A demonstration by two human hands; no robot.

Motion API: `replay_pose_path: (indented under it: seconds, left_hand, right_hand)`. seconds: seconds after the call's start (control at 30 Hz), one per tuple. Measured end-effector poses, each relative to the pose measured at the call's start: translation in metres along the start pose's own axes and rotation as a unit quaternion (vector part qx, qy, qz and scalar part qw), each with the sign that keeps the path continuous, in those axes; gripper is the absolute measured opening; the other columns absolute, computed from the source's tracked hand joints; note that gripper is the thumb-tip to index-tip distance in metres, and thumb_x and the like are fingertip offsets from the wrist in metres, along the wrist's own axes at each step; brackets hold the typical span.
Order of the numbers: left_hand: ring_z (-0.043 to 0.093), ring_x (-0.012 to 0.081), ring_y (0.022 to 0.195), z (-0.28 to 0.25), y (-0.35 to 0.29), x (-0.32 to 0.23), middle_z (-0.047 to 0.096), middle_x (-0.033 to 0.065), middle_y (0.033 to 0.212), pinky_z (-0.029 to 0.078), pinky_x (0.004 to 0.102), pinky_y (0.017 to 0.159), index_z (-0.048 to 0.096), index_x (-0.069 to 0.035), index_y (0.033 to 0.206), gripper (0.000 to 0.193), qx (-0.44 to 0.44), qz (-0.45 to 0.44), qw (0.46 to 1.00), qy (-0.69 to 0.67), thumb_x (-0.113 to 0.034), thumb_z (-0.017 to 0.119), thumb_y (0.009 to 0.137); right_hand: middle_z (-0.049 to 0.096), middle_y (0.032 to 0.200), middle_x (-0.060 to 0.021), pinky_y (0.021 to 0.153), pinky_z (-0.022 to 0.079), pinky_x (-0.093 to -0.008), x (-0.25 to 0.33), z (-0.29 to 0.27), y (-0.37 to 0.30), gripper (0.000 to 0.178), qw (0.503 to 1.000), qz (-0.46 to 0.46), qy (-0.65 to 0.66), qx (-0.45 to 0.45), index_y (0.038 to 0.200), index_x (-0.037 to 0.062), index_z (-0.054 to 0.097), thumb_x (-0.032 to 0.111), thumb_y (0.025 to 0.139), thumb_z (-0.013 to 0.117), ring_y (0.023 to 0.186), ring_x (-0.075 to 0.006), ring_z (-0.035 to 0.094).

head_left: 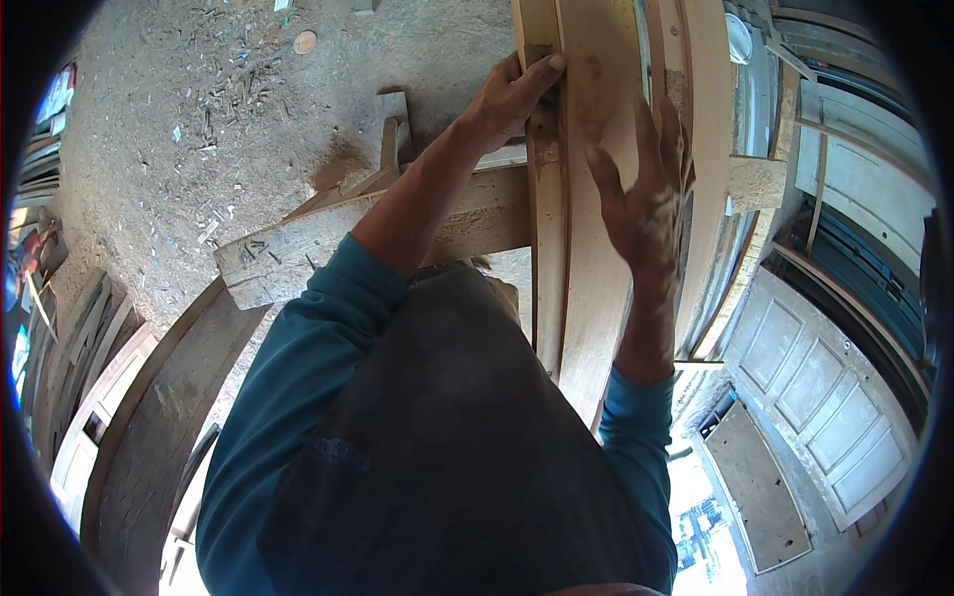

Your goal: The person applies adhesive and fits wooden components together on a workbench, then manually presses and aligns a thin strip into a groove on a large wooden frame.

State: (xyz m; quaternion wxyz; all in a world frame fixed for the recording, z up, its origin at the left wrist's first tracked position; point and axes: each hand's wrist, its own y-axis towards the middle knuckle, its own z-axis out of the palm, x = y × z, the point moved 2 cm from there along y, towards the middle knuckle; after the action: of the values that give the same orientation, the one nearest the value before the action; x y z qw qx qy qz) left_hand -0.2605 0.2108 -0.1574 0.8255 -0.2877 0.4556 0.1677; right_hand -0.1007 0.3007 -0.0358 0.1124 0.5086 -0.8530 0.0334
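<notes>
Long pale wooden planks run side by side away from me, at the upper middle of the head view. My left hand is closed over the left edge of a narrow wooden board, thumb on top and the other fingers out of sight beneath. Over the right part of the planks, my right hand has its fingers stretched and apart, with nothing in them. Whether its palm touches the wood, I cannot tell.
A rough cross beam with nails on its left end lies under the planks. A panelled door leans at the right. On the left is a curved wide board, with stacked timber beyond it. Debris litters the floor.
</notes>
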Motion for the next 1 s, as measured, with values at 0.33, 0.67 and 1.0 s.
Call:
replay_pose_path:
  seconds: [0.33,0.67,1.0]
  left_hand:
    - [0.068,0.0167,0.097,0.002,0.002,0.002,0.070,0.0117,0.108,0.057,0.0331,0.085,0.062,0.006,0.126,0.064,-0.024,0.033,0.999,0.012,-0.054,0.061,0.102]
    - [0.068,0.0136,0.089,0.010,-0.006,-0.012,0.071,0.0099,0.104,0.056,0.0295,0.076,0.063,0.005,0.122,0.059,-0.001,-0.003,0.997,-0.082,-0.050,0.061,0.102]
    - [0.068,0.0148,0.093,0.004,-0.001,-0.003,0.071,0.0118,0.109,0.057,0.0302,0.079,0.061,0.007,0.128,0.063,0.018,0.018,0.998,-0.050,-0.050,0.062,0.102]
  right_hand:
    - [0.028,0.161,-0.0287,0.117,0.027,-0.0628,0.005,0.015,-0.030,0.073,0.999,-0.005,0.021,0.037,0.156,0.0113,0.043,0.049,0.097,0.064,0.148,-0.0512,0.027]
    - [0.032,0.158,-0.0284,0.117,0.024,-0.0633,0.020,0.020,-0.014,0.074,0.995,-0.071,-0.025,0.058,0.156,0.0189,0.046,0.061,0.097,0.058,0.148,-0.0491,0.028]
    - [0.034,0.156,-0.0283,0.114,0.027,-0.0650,0.016,0.015,-0.011,0.076,0.996,-0.073,-0.035,0.034,0.156,0.0173,0.045,0.059,0.095,0.062,0.145,-0.0498,0.031]
